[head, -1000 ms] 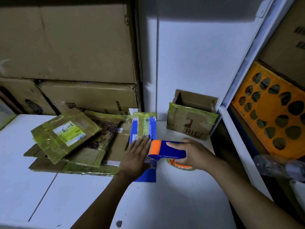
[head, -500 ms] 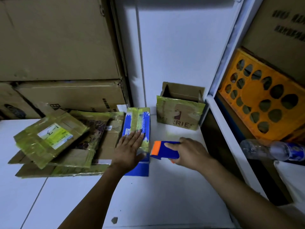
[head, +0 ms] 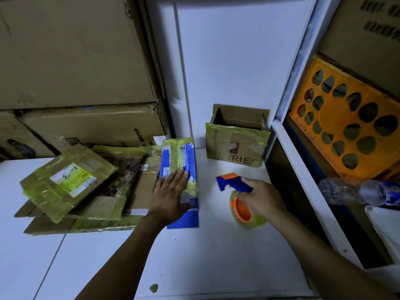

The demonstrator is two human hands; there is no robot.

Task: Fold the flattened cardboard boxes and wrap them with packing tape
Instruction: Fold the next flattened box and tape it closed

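Observation:
A folded blue cardboard box wrapped in yellowish tape lies flat on the white table. My left hand presses on it with straight fingers. To its right, my right hand grips a blue and orange tape dispenser with its tape roll, held just above the table and apart from the blue box. A pile of flattened, taped cardboard boxes lies to the left of the blue box.
A small open brown box stands at the back against the white wall. Large cartons are stacked at the back left. To the right, a shelf holds an orange crate and a plastic bottle.
My right hand has pulled the tape dispenser rightward off the blue box and tilted it so the roll shows. My left hand stays pressed on the box.

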